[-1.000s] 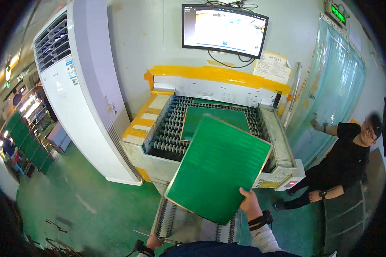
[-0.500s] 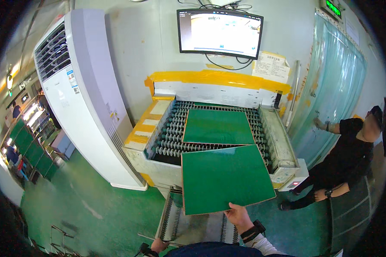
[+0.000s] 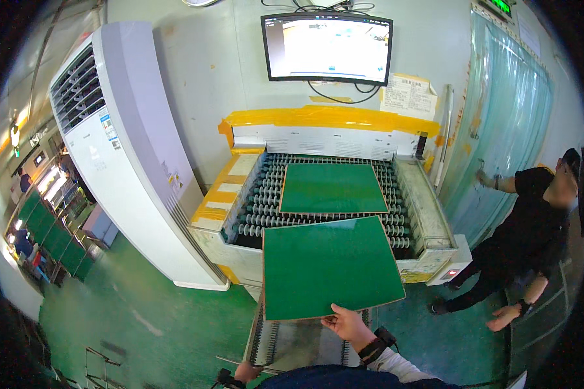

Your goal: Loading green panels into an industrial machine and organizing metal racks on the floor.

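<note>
My right hand (image 3: pixel 349 326) pinches the near edge of a flat green board (image 3: pixel 331 266), thumb on top. The board is tilted, its far edge over the front of a roller conveyor (image 3: pixel 243 229). Farther in, a second green board (image 3: pixel 333 188) lies flat on the conveyor's rollers. My left hand (image 3: pixel 247 371) is low in the picture, closed at the near left side of a slotted metal rack (image 3: pixel 263 337). Most of its fingers are hidden. The held board covers part of that rack.
A tall white air conditioner (image 3: pixel 136 155) stands left of the conveyor. Above hangs a monitor (image 3: pixel 328 48). At the right, a person in black (image 3: pixel 522 220) reaches toward a translucent strip curtain (image 3: pixel 499 123). A thin metal frame (image 3: pixel 100 366) stands at lower left.
The held board and my right hand have shifted slightly left. The board on the rollers looks slightly farther in. The person at the right has lowered and opened one hand.
</note>
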Demonstrator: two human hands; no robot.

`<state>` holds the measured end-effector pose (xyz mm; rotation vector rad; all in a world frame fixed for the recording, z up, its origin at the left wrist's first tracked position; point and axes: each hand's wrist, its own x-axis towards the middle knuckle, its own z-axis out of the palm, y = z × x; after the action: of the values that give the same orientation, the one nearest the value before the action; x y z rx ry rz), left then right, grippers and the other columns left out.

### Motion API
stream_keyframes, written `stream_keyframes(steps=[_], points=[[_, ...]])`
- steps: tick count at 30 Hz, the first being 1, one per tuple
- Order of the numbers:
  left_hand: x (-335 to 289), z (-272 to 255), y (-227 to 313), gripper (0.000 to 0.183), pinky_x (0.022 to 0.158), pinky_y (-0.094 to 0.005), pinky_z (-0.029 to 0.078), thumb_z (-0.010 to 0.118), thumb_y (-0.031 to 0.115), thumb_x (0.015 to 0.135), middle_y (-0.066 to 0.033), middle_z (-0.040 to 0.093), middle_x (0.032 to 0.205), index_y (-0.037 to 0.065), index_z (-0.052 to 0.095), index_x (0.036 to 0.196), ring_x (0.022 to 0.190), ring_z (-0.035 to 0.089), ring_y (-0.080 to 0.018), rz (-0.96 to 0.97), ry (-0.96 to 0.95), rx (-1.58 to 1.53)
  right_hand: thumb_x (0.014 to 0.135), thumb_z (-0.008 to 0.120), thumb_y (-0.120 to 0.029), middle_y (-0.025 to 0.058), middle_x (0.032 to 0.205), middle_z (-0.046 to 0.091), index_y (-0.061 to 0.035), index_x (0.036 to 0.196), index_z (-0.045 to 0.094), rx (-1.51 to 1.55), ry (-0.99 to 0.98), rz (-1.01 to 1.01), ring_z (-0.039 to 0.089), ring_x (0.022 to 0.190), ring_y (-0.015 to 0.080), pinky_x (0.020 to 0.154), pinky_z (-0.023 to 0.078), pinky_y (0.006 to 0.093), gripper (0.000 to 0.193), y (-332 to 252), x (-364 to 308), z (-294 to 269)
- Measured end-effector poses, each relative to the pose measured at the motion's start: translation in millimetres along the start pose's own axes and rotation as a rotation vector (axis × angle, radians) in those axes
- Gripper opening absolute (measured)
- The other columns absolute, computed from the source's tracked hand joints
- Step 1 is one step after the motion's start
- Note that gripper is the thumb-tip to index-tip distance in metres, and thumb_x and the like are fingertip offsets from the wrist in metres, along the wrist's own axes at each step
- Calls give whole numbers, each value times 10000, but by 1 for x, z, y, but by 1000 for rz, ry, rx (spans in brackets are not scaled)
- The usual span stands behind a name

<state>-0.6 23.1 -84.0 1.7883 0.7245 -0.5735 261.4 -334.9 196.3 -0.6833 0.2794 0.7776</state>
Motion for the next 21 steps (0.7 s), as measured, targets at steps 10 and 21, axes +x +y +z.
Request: stream_keyframes(steps=[10,21], points=[[40,7,47,437,593,-393,524,697,461,763,-117,681,692,32,700,847,611,666,-251,66,-6,24,971,535,-188,76,1095,605,-33,1166,548,10,-179,-148,600,927,191,879,512,359,249,19,25,-13],[59,18,101,418,578,-382,520,700,429,769,-114,679,687,26,687,877,606,665,-236,62,-105,156,923,616,-169,51,1071,616,-80,1090,585,162,2,-120,606,916,202,871,511,371,192,2,41,5]])
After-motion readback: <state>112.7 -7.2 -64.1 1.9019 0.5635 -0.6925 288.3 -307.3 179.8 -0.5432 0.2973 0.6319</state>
